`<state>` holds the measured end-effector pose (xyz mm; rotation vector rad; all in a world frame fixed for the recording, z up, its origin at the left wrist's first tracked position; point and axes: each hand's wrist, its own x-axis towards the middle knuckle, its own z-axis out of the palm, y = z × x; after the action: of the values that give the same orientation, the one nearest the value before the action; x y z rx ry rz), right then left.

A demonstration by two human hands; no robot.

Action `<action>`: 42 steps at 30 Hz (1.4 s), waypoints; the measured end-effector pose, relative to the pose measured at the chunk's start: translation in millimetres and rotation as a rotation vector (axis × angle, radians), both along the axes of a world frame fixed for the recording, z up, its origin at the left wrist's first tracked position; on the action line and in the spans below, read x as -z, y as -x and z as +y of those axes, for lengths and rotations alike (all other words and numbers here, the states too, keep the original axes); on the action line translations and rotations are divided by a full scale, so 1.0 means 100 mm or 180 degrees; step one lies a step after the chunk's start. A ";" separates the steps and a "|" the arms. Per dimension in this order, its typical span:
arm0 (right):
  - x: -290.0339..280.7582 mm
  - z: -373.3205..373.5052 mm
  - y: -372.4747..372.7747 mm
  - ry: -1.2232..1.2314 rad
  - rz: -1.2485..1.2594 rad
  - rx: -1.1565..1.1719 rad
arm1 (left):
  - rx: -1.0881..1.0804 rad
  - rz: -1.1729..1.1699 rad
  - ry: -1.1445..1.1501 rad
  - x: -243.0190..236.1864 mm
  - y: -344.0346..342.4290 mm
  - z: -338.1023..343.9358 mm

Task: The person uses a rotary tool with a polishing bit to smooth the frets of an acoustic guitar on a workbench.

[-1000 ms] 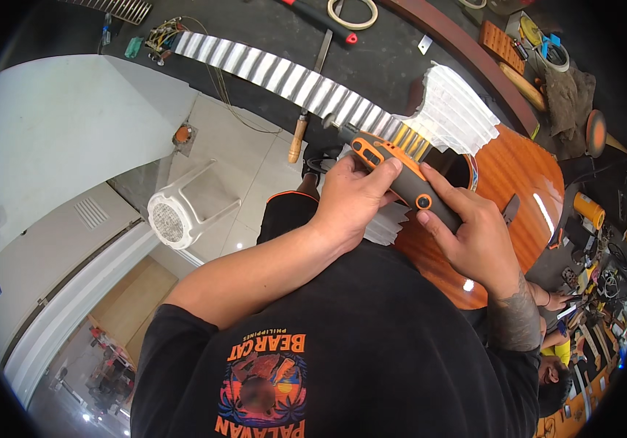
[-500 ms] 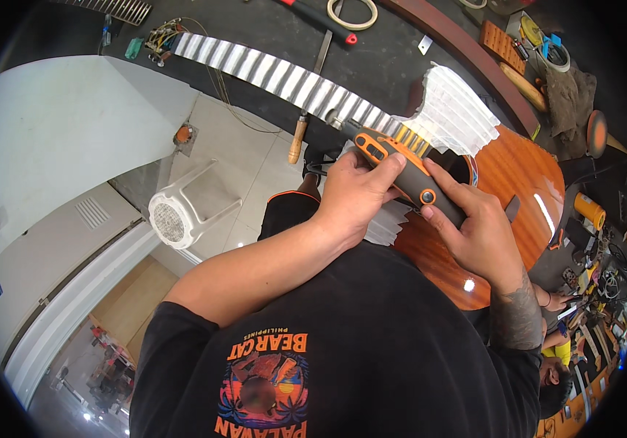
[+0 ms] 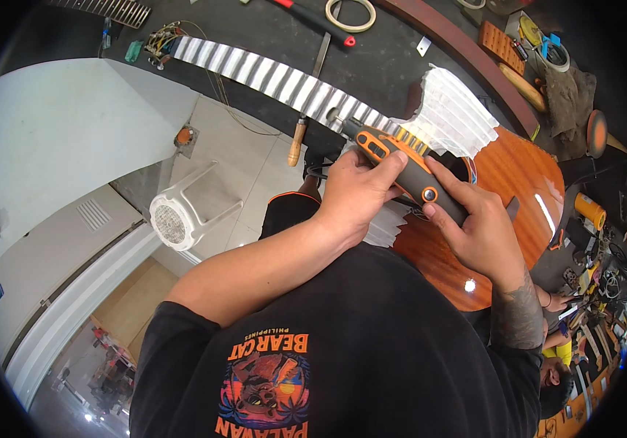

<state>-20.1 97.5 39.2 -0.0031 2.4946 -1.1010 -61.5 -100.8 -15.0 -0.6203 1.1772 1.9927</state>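
Both hands are on an orange-and-black rotary tool [image 3: 408, 168]: my left hand [image 3: 357, 190] grips its middle, thumb on top, while my right hand [image 3: 474, 226] holds its rear end. The small wheel at the tool's tip rests on or just above a guitar neck [image 3: 269, 77] covered in white masking tape with dark stripes along the frets; I cannot tell if it touches. Bare yellowish fret slots show near the tool. White tape [image 3: 459, 109] covers part of the glossy wooden guitar body [image 3: 518, 168], and the soundhole is partly hidden behind my hands and the tool.
A dark bench [image 3: 401, 51] holds a wooden-handled file [image 3: 298, 139], a red-and-black tool, a tape roll [image 3: 351, 11] and electronics on wires. A white plastic stool [image 3: 171, 219] stands on the left floor. Another person [image 3: 558, 350] is at the cluttered right side.
The rotary tool and both my hands have shifted very slightly rightward and up compared with a second ago. My grip looks much the same.
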 end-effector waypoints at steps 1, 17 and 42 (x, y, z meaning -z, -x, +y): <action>0.00 0.00 0.00 0.0003 -0.0008 0.0000 | 0.0017 -0.0003 0.0021 0.00 0.00 0.00; -0.01 0.05 0.07 0.0038 -0.0120 0.0059 | -0.0019 -0.0031 0.0053 0.00 0.07 0.06; 0.06 0.18 0.18 0.0410 -0.0331 0.0290 | 0.0153 -0.0096 0.0348 0.05 0.21 0.16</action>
<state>-38.4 115.3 33.5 0.1288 2.3484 -1.2643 -82.1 -84.9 -19.6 -0.6683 1.2775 1.8822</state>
